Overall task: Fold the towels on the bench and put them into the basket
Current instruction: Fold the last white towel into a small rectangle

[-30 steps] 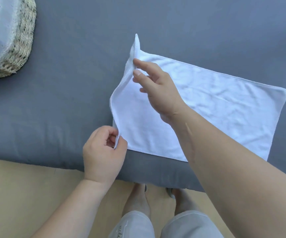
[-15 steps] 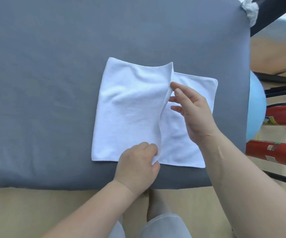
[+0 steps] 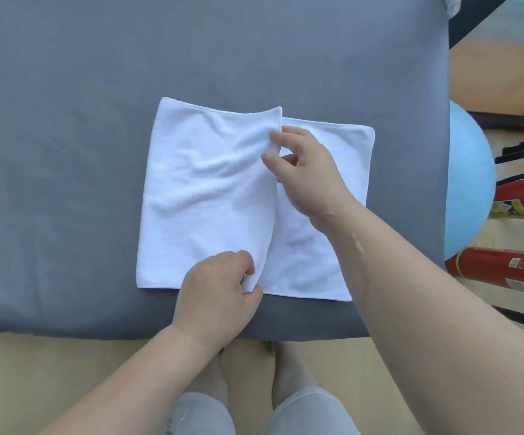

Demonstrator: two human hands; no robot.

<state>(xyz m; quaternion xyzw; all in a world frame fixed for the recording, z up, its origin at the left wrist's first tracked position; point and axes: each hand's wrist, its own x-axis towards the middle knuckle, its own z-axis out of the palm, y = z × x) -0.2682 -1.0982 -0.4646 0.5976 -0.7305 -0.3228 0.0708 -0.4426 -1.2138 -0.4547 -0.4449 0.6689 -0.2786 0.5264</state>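
On the grey bench [image 3: 65, 152], a blue ball [image 3: 468, 183] beside it, left hand [image 3: 216, 296] and right hand [image 3: 307, 177] pinch the towel [image 3: 204, 189] flap.

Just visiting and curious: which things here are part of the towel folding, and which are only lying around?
Part of the job: white towel, partly folded; grey bench under it; left hand and right hand, both pinching the flap's edge.
Lying about: blue ball; red fire extinguishers beside the bench.
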